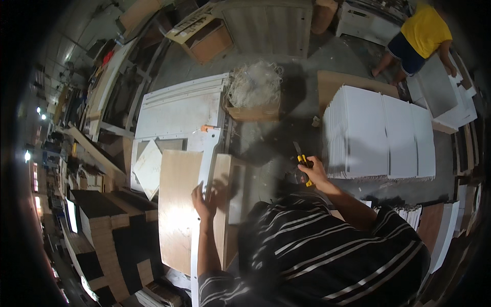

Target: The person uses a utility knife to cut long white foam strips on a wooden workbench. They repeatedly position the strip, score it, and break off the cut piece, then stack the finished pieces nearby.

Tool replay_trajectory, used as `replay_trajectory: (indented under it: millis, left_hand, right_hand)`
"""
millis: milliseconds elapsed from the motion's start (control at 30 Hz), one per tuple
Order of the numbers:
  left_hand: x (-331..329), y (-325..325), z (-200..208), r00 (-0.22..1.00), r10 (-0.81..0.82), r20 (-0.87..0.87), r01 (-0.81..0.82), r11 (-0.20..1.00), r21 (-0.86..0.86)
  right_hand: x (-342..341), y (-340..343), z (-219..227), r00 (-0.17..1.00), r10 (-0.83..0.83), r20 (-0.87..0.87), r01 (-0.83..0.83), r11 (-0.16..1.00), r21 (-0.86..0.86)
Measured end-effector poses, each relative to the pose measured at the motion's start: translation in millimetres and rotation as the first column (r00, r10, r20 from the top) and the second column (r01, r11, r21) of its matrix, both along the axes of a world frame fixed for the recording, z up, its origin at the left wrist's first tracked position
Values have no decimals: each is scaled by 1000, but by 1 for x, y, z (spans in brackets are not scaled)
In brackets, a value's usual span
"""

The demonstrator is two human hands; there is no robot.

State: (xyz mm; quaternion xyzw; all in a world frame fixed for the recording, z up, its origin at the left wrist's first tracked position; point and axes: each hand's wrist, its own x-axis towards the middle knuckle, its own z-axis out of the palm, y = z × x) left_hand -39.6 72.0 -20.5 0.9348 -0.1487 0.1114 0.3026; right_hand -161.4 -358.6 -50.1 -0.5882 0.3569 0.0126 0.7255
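My right hand (318, 173) is closed around a yellow-and-black utility knife (303, 162), its blade pointing up and away from me. My left hand (203, 200) grips a long white strip (208, 158) with small dark holes along it. That strip runs lengthwise over a plywood board (180, 204), and its far end reaches onto a white panel (174, 110). Close to that end lies a small orange-handled tool (208, 128). Part of the strip's near end is hidden by my sleeve.
A cardboard box of tangled strands (255, 84) stands beyond the panel. White boards (368, 133) are stacked on the right. Dark-faced stacked boards (110, 230) fill the lower left. At the far right a person in a yellow shirt (423, 31) bends over white boxes (432, 82).
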Motion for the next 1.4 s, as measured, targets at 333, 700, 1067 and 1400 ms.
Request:
replay_trajectory:
  millis: [333,700,1067,1400]
  left_hand:
    - [209,-127,-35,937,-311,159,280,941,191]
    - [239,-110,-114,564,-817,119,711,554,434]
    - [127,-171,-27,803,-597,4,592,797,124]
    - [95,-118,-35,904,-423,-55,426,904,41]
  right_hand:
    - [-17,-12,32,996,-57,-76,24,926,-376]
    - [-90,16,25,729,-661,-180,603,744,-288]
    - [-62,31,30,791,-597,-137,560,796,-232]
    - [22,52,76,978,-136,161,137,991,4]
